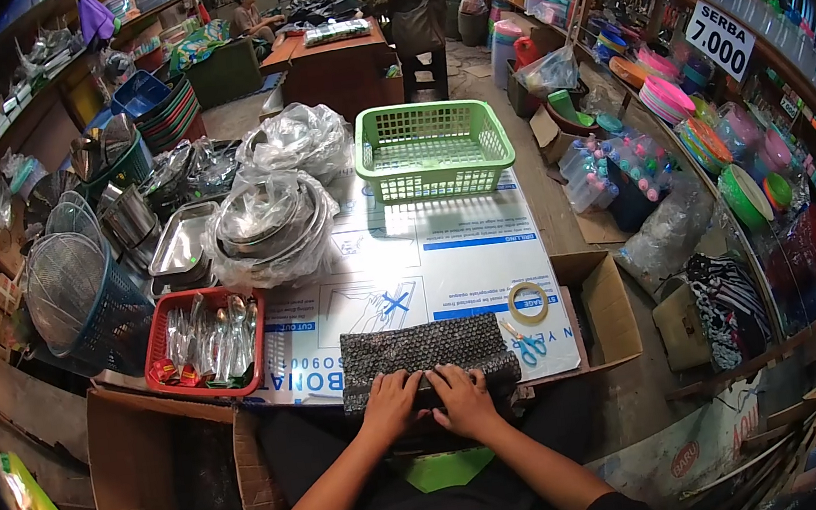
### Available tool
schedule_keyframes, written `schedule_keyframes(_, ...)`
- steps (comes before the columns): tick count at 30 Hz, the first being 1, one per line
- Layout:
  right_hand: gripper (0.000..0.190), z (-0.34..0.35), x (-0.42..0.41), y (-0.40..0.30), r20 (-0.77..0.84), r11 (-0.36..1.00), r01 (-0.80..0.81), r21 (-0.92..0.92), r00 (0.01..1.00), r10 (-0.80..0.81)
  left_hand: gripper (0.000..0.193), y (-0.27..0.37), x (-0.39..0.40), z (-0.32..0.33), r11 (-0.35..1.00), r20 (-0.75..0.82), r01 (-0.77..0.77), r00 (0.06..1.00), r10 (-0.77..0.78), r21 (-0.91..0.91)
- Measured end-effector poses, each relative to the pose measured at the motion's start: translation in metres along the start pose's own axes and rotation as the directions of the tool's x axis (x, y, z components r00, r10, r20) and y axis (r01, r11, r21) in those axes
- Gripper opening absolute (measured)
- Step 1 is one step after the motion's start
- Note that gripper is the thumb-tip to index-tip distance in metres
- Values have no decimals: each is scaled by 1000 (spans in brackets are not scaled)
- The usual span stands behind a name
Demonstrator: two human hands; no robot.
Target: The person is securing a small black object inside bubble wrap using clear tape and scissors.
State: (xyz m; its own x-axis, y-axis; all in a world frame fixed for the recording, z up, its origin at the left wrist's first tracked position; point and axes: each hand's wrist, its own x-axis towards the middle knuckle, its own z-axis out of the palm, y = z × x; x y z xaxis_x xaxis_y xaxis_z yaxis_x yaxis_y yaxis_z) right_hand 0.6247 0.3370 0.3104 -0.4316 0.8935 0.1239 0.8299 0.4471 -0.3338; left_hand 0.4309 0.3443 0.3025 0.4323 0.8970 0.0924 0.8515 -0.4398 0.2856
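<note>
Black bubble wrap [418,344] lies across the near edge of the table, folded or rolled along its front side. Both my hands rest on that front part, side by side with the thumbs close together. My left hand [393,406] presses on it left of the middle, and my right hand [464,400] on it just to the right. What the wrap may contain is hidden. Scissors with blue handles [530,349] lie by the wrap's right end. A roll of clear tape [527,303] lies flat just beyond them.
A green plastic basket [436,171] stands at the table's far end. Plastic-wrapped metal bowls [261,226] and a red basket of cutlery [260,332] are on the left. Open cardboard boxes [130,468] flank the table. A person [413,5] is beyond it.
</note>
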Motion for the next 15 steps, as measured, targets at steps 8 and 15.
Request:
schedule_keyframes(8, 64, -1, -6, 5, 14, 1000, -1, 20, 1000, 1, 62, 3, -7, 14, 996, -44, -9, 999, 13, 87)
schedule_keyframes(15, 61, 5, 30, 18, -58, 1000, -8, 14, 998, 9, 51, -14, 24, 9, 993, -66, 11, 998, -3, 116)
